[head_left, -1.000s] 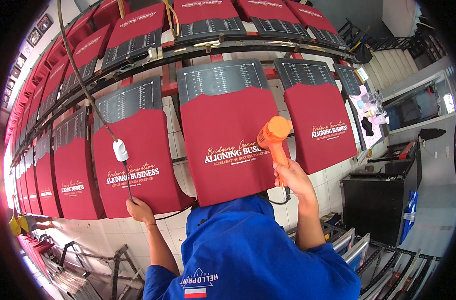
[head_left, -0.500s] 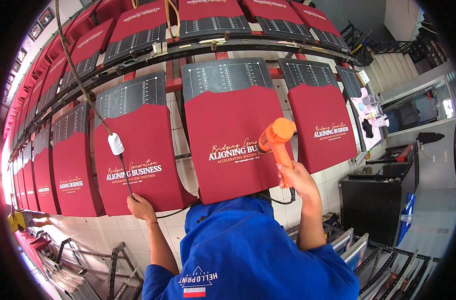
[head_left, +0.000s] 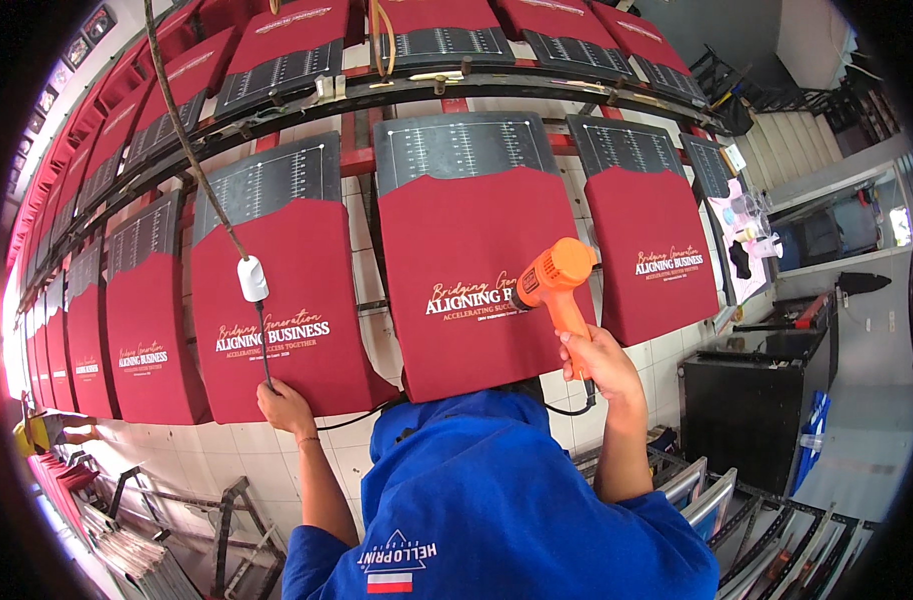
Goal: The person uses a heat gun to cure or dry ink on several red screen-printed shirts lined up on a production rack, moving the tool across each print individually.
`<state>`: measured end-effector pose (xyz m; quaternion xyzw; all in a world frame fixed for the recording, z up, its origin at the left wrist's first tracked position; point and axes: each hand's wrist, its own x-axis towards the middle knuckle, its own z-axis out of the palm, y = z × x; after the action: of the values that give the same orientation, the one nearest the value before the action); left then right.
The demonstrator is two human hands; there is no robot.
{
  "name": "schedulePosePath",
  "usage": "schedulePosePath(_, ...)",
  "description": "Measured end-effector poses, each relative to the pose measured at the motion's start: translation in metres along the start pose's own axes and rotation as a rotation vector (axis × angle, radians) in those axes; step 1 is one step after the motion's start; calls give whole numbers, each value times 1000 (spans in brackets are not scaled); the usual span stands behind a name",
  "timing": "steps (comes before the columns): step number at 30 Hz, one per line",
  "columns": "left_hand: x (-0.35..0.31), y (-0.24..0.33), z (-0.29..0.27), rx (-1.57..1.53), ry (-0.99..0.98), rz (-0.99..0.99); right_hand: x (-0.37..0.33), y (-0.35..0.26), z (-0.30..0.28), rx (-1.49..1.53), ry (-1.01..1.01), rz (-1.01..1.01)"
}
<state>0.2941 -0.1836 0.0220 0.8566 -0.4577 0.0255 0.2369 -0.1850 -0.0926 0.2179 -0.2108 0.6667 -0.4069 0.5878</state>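
Observation:
My right hand (head_left: 604, 362) is wrapped round the handle of an orange heat gun (head_left: 561, 275). Its dark nozzle points left, over the printed lettering of the dark red shirt (head_left: 467, 235) in front of me. That shirt lies flat on a black printing board (head_left: 464, 135) with white ruler marks. My left hand (head_left: 287, 408) is closed on a black power cord (head_left: 267, 350). The cord runs up to a white socket connector (head_left: 253, 279) on a hanging cable (head_left: 182, 135). Behind the cord lies another printed red shirt (head_left: 277, 290) on its board.
More red shirts on boards stand in rows to the left, right (head_left: 652, 245) and beyond a dark rail (head_left: 397, 92). A black cabinet (head_left: 732, 425) stands at the right. Metal racks lie near both lower corners. Another person's hand shows at the far left.
The nozzle has shifted slightly left over the lettering. The white connector has swung a little right and down. The whole view has also shifted slightly; both hands keep their grips.

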Motion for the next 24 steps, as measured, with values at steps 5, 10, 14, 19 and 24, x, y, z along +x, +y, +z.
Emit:
schedulePosePath(5,-1,3,-2,-1,7,-19,2,-4,5,5,-18,2)
schedulePosePath(10,0,3,-2,1,24,-12,9,-3,10,-23,-23,-19)
schedulePosePath(14,1,4,-3,2,14,-10,9,-10,14,12,-52,-1)
schedulePosePath(19,1,4,-4,-4,10,-24,13,-7,18,-20,-79,-7)
schedulePosePath(24,0,6,-5,-17,9,-24,11,-8,21,-54,-74,-2)
